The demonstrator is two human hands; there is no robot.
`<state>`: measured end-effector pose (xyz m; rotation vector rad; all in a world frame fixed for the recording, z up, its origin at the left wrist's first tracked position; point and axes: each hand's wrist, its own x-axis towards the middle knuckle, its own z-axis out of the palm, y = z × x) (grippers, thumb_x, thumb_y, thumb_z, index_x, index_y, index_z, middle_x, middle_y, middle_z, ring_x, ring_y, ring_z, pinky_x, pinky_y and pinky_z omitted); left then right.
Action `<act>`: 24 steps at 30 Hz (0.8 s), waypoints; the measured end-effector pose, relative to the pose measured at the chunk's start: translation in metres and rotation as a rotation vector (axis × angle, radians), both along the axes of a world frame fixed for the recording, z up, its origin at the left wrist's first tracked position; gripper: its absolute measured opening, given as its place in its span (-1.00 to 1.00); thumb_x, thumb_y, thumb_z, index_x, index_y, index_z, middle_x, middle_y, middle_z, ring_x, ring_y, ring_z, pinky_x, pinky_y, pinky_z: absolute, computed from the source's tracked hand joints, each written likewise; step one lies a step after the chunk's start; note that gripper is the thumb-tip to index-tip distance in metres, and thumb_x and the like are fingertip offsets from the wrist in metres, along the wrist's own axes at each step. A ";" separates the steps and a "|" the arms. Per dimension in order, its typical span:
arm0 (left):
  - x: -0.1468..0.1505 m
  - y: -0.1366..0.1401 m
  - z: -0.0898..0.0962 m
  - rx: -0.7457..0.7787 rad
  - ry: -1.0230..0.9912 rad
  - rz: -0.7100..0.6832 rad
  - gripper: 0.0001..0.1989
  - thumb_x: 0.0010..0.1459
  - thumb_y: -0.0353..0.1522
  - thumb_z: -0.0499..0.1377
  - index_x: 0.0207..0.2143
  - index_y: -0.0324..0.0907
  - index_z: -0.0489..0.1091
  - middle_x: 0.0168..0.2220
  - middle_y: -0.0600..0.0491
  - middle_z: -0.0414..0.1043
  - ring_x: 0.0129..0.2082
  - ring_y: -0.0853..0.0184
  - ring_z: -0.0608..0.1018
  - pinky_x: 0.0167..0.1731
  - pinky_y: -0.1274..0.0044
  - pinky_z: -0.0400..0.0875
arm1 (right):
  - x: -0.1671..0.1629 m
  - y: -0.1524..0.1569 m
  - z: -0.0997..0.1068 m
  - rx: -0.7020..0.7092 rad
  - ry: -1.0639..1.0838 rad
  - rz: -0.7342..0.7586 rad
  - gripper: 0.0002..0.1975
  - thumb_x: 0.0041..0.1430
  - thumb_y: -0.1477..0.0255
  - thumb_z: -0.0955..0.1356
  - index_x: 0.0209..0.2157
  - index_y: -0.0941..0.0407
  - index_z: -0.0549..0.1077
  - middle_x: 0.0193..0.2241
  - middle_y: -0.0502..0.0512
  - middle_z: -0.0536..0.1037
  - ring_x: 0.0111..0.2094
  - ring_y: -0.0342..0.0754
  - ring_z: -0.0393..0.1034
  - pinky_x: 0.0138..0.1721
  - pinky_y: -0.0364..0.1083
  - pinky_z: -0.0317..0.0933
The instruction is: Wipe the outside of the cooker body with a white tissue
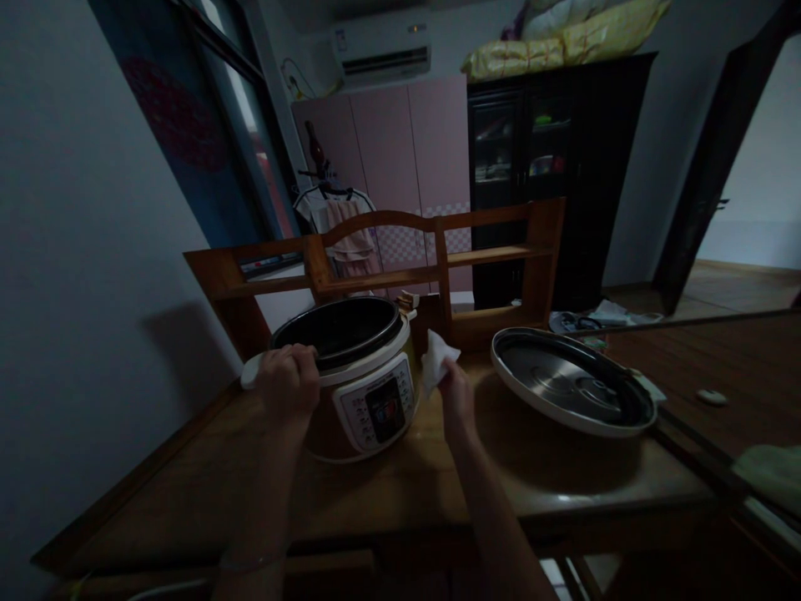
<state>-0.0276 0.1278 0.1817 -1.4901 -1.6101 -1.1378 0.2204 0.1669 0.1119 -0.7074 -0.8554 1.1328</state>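
Note:
An electric pressure cooker (369, 409) stands on the wooden desk with its top uncovered, showing the dark inner pot (341, 325). My left hand (288, 386) is closed over the cooker's near left rim, by its white side handle (251, 371). Just right of the cooker, my right hand (456, 396) grips a crumpled white tissue (438, 359), held up above the desk. The cooker's round lid (563, 380) lies farther right with its metal inner side facing up.
A low wooden shelf rack (375, 221) rises along the back of the desk (400, 501). To the left is a wall (93, 275). Beyond the rack stand pink cupboards (385, 133) and a dark cabinet (607, 150). A small pale object (712, 398) lies on the brown surface at right.

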 end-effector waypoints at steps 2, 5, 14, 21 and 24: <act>0.000 0.000 0.000 -0.001 0.007 0.006 -0.67 0.27 -0.33 -0.09 -0.50 -0.12 0.34 -0.43 -0.04 0.45 -0.34 0.17 0.42 -0.24 0.35 0.21 | 0.001 0.010 0.013 0.044 -0.062 -0.025 -0.64 0.12 0.11 0.28 -0.35 0.12 0.52 -0.40 0.01 0.54 -0.33 -0.04 0.33 -0.30 -0.14 0.17; 0.000 0.001 0.001 0.011 -0.012 0.002 -0.67 0.27 -0.33 -0.08 -0.50 -0.12 0.34 -0.43 -0.04 0.45 -0.33 0.17 0.42 -0.25 0.36 0.21 | -0.007 0.016 0.021 0.099 -0.164 -0.006 -0.67 0.09 0.13 0.32 -0.46 0.12 0.51 -0.47 -0.02 0.51 -0.36 -0.05 0.28 -0.29 -0.14 0.15; 0.000 0.002 0.001 0.014 -0.019 -0.007 -0.67 0.26 -0.34 -0.08 -0.52 -0.12 0.34 -0.45 -0.03 0.44 -0.35 0.18 0.41 -0.27 0.37 0.20 | -0.010 -0.008 -0.009 0.084 -0.278 0.062 -0.65 0.16 0.17 0.31 -0.52 0.13 0.47 -0.52 -0.06 0.47 -0.38 -0.07 0.30 -0.34 -0.15 0.12; -0.003 0.002 0.000 -0.010 -0.003 0.010 -0.68 0.27 -0.32 -0.06 -0.50 -0.13 0.35 -0.45 -0.05 0.45 -0.34 0.17 0.42 -0.28 0.37 0.19 | 0.005 0.011 -0.051 -0.199 -0.219 0.227 -0.71 0.29 0.25 0.36 -0.11 0.18 0.45 -0.17 0.07 0.52 -0.24 -0.05 0.46 -0.22 -0.02 0.39; -0.003 0.002 0.001 -0.028 0.006 -0.002 -0.67 0.28 -0.31 -0.07 -0.49 -0.13 0.36 -0.43 -0.05 0.46 -0.34 0.17 0.43 -0.28 0.37 0.19 | 0.005 0.025 -0.058 -0.307 -0.139 0.266 -0.67 0.31 0.27 0.35 0.02 0.15 0.40 -0.04 0.13 0.48 -0.13 0.00 0.46 -0.14 0.04 0.41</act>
